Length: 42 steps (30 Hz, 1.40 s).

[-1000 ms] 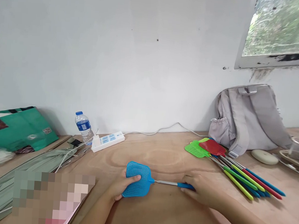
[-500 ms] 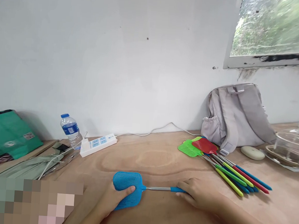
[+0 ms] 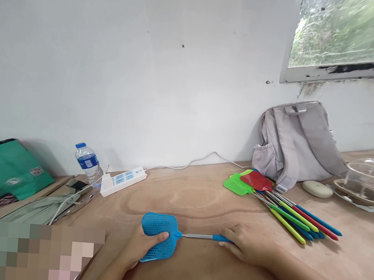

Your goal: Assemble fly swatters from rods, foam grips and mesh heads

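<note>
A blue fly swatter lies crosswise near the front of the wooden table, its perforated head to the left. My left hand is closed on that head, thumb on top and the other fingers hidden beneath. At the opposite end, my right hand wraps round the blue handle, and most of the grip is covered by its fingers. Between the two hands a short metal shaft shows. To the right rests a pile of several fly swatters with green, red, yellow and blue parts, heads toward the wall and handles fanned toward me.
A grey backpack leans on the wall behind the pile, near a pale rounded case and a clear plastic container. Leftward are a white power strip with a cord, a water bottle and a green bag.
</note>
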{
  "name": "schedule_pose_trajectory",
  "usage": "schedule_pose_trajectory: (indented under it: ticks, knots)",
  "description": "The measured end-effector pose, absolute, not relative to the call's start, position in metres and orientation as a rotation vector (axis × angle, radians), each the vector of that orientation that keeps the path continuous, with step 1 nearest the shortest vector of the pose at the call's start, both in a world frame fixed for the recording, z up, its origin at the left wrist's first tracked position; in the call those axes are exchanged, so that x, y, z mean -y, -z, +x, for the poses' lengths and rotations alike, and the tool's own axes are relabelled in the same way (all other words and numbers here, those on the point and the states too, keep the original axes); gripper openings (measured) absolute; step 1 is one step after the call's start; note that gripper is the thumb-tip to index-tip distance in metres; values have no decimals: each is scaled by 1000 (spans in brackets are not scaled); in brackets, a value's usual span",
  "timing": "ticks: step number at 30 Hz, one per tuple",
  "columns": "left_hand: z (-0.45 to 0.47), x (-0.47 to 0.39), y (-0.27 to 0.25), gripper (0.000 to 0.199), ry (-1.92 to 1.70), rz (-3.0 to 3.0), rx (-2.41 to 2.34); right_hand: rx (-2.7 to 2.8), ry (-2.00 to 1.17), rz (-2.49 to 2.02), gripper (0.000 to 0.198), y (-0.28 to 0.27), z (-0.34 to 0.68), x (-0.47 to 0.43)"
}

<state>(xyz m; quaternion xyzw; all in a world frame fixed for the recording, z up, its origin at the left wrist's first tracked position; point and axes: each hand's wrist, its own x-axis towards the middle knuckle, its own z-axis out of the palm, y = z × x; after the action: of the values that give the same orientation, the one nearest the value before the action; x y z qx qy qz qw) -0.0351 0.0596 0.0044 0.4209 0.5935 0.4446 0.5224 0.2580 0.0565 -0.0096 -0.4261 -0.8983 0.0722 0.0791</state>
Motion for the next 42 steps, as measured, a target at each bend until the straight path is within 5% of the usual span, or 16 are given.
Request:
schedule_pose_trajectory:
  ticks: [13,20,23,26,32,42]
  knots:
    - [-48,-64,-1,47,-1012,875,-1211,2658,-416,-1245,30,1,256,-57]
    - [-63,-73,8,13,-1218,562,-609,2315,-643,-1239,29,8,256,-65]
    - [-28,-75,13,24,-1149,631,-533,2252,-647,-1246,30,11,241,-59]
    - [16,-79,14,8,-1264,483,-495,2288,-587,-1292,30,13,221,-50]
    - [55,-89,16,43,-1607,195,-531,2292,-528,-1298,27,16,200,-38]
    - [57,-88,23,43,-1695,245,-634,2248,-550,-1297,29,22,189,-41]
